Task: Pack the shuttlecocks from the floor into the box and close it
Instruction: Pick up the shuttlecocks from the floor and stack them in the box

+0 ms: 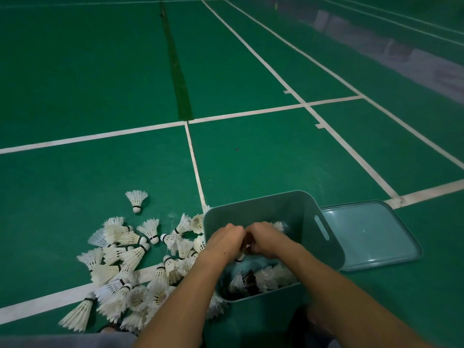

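- You're on a green court floor (pixel 100 84) marked with white lines; dim netting runs along the 2 o'clock side.
- Your left hand (pixel 226 241) and right hand (pixel 267 238) meet inside the open box (pixel 308 209), fingers curled around shuttlecocks (pixel 241 256), cork end pointing down, long axis near upright.
- The loose pile (pixel 130 267) lies at 9 o'clock of the box, pointing every way.
- The lid (pixel 371 237) lies flat at the box's 3 o'clock.

smooth matt teal plastic box (pixel 311 222), glossier pale teal plastic lid (pixel 371 234), white feather shuttlecocks (pixel 125 249) with white rounded bases and dark bands, matt green court floor (pixel 100 84), worn white painted lines (pixel 251 113)
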`<action>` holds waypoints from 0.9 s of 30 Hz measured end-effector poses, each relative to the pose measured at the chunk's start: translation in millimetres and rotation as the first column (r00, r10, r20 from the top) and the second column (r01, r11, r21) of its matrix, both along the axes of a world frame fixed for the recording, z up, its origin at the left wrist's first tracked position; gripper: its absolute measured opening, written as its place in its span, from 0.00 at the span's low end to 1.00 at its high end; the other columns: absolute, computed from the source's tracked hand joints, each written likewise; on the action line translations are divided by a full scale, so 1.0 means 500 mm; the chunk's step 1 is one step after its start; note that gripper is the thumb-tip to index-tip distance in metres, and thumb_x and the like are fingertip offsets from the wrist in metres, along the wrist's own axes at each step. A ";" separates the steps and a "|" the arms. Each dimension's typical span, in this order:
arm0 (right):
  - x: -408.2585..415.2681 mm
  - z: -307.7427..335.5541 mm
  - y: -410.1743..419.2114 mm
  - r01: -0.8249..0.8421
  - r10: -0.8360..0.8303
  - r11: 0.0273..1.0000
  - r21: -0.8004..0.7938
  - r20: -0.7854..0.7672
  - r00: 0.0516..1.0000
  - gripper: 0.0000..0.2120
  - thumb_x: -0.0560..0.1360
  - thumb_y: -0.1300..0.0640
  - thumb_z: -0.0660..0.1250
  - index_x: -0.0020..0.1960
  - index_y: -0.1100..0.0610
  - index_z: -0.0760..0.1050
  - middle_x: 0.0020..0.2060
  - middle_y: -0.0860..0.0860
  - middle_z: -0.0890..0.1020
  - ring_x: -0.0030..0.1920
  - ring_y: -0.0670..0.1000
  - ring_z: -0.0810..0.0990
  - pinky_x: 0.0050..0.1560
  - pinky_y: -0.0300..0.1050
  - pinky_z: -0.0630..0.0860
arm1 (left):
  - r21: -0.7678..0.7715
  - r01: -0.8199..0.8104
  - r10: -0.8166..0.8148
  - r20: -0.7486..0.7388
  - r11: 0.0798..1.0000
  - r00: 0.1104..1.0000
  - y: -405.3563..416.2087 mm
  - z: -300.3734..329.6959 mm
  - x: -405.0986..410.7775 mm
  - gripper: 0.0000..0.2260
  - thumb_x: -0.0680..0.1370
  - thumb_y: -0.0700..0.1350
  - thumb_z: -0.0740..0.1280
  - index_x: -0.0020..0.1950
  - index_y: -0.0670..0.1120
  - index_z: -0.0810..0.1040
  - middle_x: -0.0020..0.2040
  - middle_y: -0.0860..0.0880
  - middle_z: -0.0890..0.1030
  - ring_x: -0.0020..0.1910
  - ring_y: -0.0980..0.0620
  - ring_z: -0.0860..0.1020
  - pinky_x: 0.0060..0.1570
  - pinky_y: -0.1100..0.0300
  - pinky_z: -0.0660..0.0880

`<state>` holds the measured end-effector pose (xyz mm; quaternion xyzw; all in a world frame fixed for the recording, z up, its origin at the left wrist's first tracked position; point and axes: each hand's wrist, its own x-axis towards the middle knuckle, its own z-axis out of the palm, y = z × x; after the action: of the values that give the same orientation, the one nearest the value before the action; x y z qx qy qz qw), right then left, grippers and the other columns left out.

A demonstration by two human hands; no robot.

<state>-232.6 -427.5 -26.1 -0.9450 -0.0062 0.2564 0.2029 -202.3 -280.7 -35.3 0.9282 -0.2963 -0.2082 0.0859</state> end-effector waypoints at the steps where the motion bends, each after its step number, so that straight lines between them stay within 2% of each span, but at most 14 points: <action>1: 0.000 -0.019 0.006 0.015 -0.015 1.000 -0.006 0.008 1.000 0.04 0.74 0.57 0.73 0.45 0.54 0.78 0.42 0.52 0.82 0.42 0.53 0.79 0.46 0.46 0.75 | 0.017 0.005 -0.005 -0.001 1.000 1.000 0.000 -0.002 0.000 0.07 0.76 0.33 0.66 0.49 0.43 0.81 0.45 0.42 0.82 0.44 0.41 0.83 0.47 0.45 0.82; 5: 0.009 -0.065 0.011 0.116 -0.116 0.993 0.003 0.010 0.993 0.05 0.75 0.57 0.69 0.41 0.56 0.79 0.38 0.55 0.84 0.40 0.57 0.82 0.47 0.52 0.81 | 0.032 0.008 -0.008 0.011 0.999 1.000 0.003 -0.016 -0.002 0.07 0.76 0.33 0.66 0.50 0.43 0.81 0.45 0.44 0.82 0.43 0.43 0.83 0.47 0.44 0.84; 7: 0.019 -0.073 0.014 0.134 -0.134 0.991 0.014 0.003 0.991 0.08 0.75 0.58 0.69 0.38 0.56 0.76 0.38 0.55 0.84 0.40 0.56 0.82 0.42 0.49 0.78 | 0.005 0.011 -0.011 0.042 1.000 0.999 0.006 -0.012 -0.004 0.07 0.78 0.36 0.66 0.51 0.45 0.81 0.47 0.45 0.82 0.44 0.43 0.83 0.47 0.46 0.83; 9: 0.023 -0.075 0.021 0.132 -0.132 0.991 0.025 -0.021 0.991 0.11 0.76 0.60 0.67 0.36 0.55 0.73 0.38 0.56 0.82 0.39 0.54 0.78 0.38 0.45 0.71 | -0.070 0.002 0.004 0.082 0.998 0.997 0.013 0.004 -0.004 0.06 0.79 0.39 0.65 0.51 0.47 0.81 0.49 0.47 0.81 0.44 0.46 0.81 0.46 0.49 0.82; 11: 0.021 -0.079 0.029 0.093 -0.091 0.995 0.025 -0.066 0.994 0.11 0.78 0.61 0.66 0.37 0.53 0.71 0.40 0.55 0.79 0.41 0.52 0.74 0.38 0.44 0.69 | -0.179 -0.006 0.032 0.141 0.984 0.989 0.025 0.027 0.000 0.06 0.81 0.43 0.65 0.51 0.50 0.82 0.49 0.51 0.81 0.44 0.51 0.80 0.46 0.55 0.82; 13: 0.020 -0.087 0.035 0.138 -0.134 0.990 0.040 -0.086 0.987 0.07 0.77 0.60 0.70 0.44 0.50 0.73 0.43 0.51 0.77 0.44 0.51 0.74 0.44 0.43 0.73 | -0.306 -0.040 0.097 0.173 0.951 0.980 0.043 0.055 0.010 0.06 0.83 0.45 0.65 0.52 0.52 0.82 0.48 0.55 0.81 0.45 0.56 0.80 0.47 0.59 0.82; 15: 0.023 -0.098 0.041 0.219 -0.203 0.971 0.095 -0.154 0.967 0.09 0.74 0.61 0.73 0.48 0.50 0.76 0.44 0.50 0.80 0.44 0.51 0.78 0.49 0.45 0.79 | -0.422 -0.112 0.198 0.165 0.900 0.966 0.068 0.077 0.026 0.05 0.83 0.46 0.66 0.53 0.51 0.82 0.48 0.57 0.82 0.45 0.58 0.80 0.47 0.63 0.80; 18: 0.024 -0.118 0.049 0.299 -0.261 0.944 0.138 -0.242 0.935 0.07 0.74 0.64 0.71 0.40 0.55 0.78 0.37 0.54 0.82 0.37 0.52 0.79 0.49 0.54 0.83 | -0.557 -0.273 0.394 0.108 0.784 0.913 0.126 0.093 0.050 0.05 0.83 0.46 0.67 0.53 0.50 0.83 0.46 0.57 0.82 0.41 0.60 0.81 0.43 0.63 0.81; 19: 0.023 -0.127 0.047 0.336 -0.292 0.930 0.150 -0.254 0.922 0.08 0.75 0.65 0.71 0.37 0.58 0.79 0.34 0.54 0.82 0.34 0.52 0.79 0.46 0.56 0.84 | -0.570 -0.328 0.447 0.080 0.754 0.891 0.150 0.089 0.056 0.04 0.83 0.46 0.67 0.53 0.50 0.82 0.45 0.57 0.82 0.39 0.60 0.81 0.41 0.62 0.81; 20: 0.020 -0.129 0.046 0.362 -0.315 0.918 0.161 -0.255 0.914 0.07 0.75 0.66 0.72 0.38 0.63 0.81 0.32 0.55 0.82 0.32 0.52 0.79 0.42 0.54 0.84 | -0.561 -0.379 0.489 0.052 0.736 0.871 0.175 0.085 0.058 0.04 0.83 0.47 0.67 0.52 0.50 0.82 0.44 0.57 0.82 0.36 0.60 0.81 0.39 0.62 0.81; 22: 0.015 -0.125 0.042 0.375 -0.331 0.911 0.174 -0.237 0.914 0.04 0.75 0.66 0.74 0.46 0.68 0.83 0.36 0.58 0.84 0.33 0.51 0.81 0.38 0.47 0.84 | -0.493 -0.469 0.540 0.004 0.733 0.841 0.226 0.065 0.057 0.04 0.83 0.48 0.68 0.51 0.52 0.82 0.43 0.58 0.83 0.36 0.55 0.83 0.38 0.57 0.83; 24: 0.011 -0.108 0.035 0.373 -0.330 0.912 0.172 -0.232 0.915 0.05 0.75 0.65 0.74 0.50 0.67 0.84 0.43 0.61 0.87 0.37 0.51 0.83 0.39 0.46 0.84 | -0.421 -0.525 0.560 -0.049 0.740 0.827 0.277 0.031 0.052 0.05 0.83 0.49 0.68 0.49 0.52 0.82 0.42 0.58 0.83 0.39 0.52 0.84 0.44 0.50 0.85; 27: 0.015 -0.067 0.031 0.305 -0.288 0.943 0.135 -0.130 0.949 0.03 0.75 0.61 0.75 0.46 0.61 0.86 0.42 0.56 0.88 0.38 0.49 0.84 0.47 0.51 0.85 | -0.319 -0.591 0.580 -0.141 0.741 0.802 0.349 -0.016 0.040 0.06 0.82 0.50 0.70 0.44 0.54 0.81 0.41 0.57 0.84 0.41 0.55 0.83 0.47 0.48 0.84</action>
<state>-225.0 -411.9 -59.7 -0.9014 0.1276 0.2726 0.3113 -182.1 -106.4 -43.5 0.9403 -0.0202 -0.1300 0.3140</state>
